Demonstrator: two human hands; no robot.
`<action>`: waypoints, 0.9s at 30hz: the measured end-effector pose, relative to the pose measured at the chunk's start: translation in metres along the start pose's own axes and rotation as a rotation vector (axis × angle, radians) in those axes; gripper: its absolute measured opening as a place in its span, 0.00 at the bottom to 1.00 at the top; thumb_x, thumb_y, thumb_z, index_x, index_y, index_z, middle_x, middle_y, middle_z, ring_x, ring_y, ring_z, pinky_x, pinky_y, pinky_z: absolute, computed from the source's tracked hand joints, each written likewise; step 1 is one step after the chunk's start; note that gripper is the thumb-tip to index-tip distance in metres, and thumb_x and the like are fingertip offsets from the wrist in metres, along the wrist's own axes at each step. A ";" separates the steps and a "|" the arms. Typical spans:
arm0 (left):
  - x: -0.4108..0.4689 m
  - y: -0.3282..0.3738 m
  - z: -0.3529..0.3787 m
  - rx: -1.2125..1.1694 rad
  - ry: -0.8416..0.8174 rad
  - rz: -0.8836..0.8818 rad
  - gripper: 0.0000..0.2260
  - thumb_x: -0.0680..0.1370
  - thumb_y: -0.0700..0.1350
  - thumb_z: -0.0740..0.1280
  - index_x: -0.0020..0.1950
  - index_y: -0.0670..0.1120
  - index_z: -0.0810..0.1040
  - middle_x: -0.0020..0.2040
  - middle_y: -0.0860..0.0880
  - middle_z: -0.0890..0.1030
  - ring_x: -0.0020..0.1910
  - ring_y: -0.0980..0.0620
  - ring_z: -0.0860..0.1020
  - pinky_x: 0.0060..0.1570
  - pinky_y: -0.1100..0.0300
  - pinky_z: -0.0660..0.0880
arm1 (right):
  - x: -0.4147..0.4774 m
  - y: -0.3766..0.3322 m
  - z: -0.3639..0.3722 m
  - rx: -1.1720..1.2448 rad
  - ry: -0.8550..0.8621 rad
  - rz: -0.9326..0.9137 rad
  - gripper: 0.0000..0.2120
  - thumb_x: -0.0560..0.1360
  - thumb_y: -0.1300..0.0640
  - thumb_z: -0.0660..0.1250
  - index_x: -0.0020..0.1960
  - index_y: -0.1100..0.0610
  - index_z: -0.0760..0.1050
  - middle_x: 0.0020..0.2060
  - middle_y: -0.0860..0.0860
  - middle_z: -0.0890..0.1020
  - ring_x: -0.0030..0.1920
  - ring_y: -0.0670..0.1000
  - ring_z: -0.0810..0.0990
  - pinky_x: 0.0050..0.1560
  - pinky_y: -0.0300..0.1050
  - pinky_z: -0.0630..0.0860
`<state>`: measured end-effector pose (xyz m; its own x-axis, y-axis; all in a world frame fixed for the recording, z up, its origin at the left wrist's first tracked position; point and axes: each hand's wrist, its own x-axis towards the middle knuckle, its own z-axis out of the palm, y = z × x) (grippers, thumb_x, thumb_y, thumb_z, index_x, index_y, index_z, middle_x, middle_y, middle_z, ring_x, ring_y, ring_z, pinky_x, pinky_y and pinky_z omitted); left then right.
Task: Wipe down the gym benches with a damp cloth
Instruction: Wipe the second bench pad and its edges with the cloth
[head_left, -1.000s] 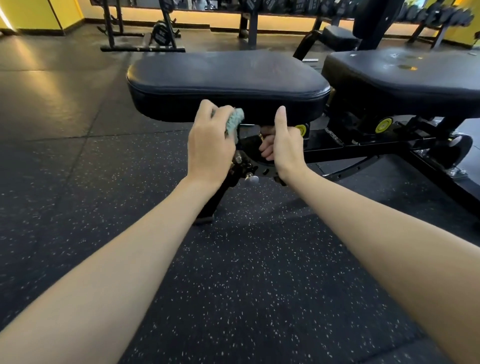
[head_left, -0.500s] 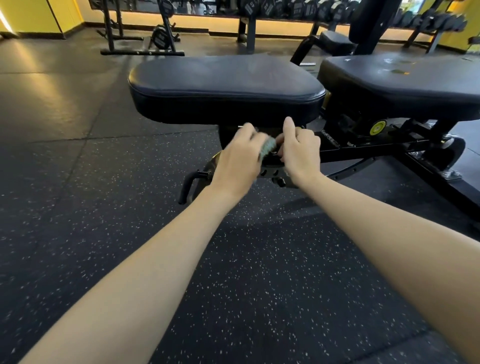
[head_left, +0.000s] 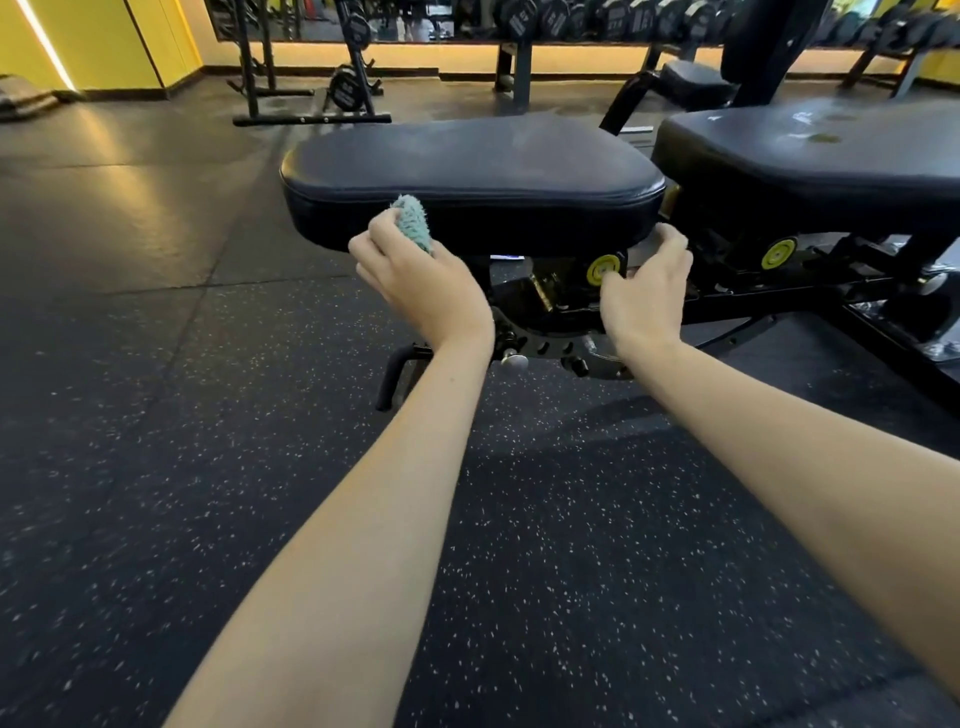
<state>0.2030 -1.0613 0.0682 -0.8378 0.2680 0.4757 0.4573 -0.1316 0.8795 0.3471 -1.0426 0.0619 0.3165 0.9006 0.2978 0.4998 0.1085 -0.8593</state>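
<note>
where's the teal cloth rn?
Head view, left of centre: the fluffy teal cloth is held in the left hand against the front side of the black padded bench seat, left of the round yellow knob.

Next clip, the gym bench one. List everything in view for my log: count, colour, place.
seat pad: one, dark navy, centre
back pad: one, dark, right of the seat pad
bench frame: one, black, under both pads
knobs: two, yellow, on the frame below the pads
cloth: one, teal, against the seat pad's front edge
floor: black speckled rubber
plate rack: one, black, back left
dumbbells: a row, dark, along the back wall
second bench: one, black, behind
left hand: grips the cloth
right hand: at the seat pad's lower right corner, grip unclear
</note>
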 end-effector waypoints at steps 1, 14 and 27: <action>-0.005 0.003 0.004 -0.018 0.004 -0.014 0.13 0.74 0.30 0.66 0.57 0.38 0.74 0.58 0.42 0.72 0.57 0.47 0.70 0.48 0.70 0.63 | 0.000 0.002 0.000 -0.008 -0.020 -0.021 0.29 0.76 0.65 0.62 0.74 0.55 0.58 0.68 0.52 0.65 0.58 0.50 0.71 0.54 0.43 0.68; -0.077 0.021 0.041 -0.164 -0.151 0.230 0.16 0.68 0.27 0.69 0.54 0.36 0.77 0.51 0.39 0.73 0.49 0.44 0.72 0.47 0.61 0.71 | 0.013 0.022 -0.015 0.054 -0.088 -0.132 0.32 0.70 0.73 0.58 0.73 0.55 0.65 0.66 0.53 0.71 0.60 0.51 0.73 0.57 0.35 0.67; -0.083 0.037 0.063 0.026 -0.483 1.096 0.10 0.71 0.33 0.67 0.51 0.37 0.80 0.55 0.39 0.79 0.52 0.44 0.71 0.47 0.56 0.75 | 0.042 0.026 -0.035 0.306 -0.101 0.215 0.16 0.70 0.68 0.56 0.46 0.59 0.81 0.36 0.53 0.82 0.38 0.54 0.80 0.44 0.52 0.81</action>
<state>0.3089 -1.0280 0.0606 0.1969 0.3568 0.9132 0.8686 -0.4954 0.0063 0.4015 -1.0169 0.0668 0.2993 0.9517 0.0682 0.1620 0.0197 -0.9866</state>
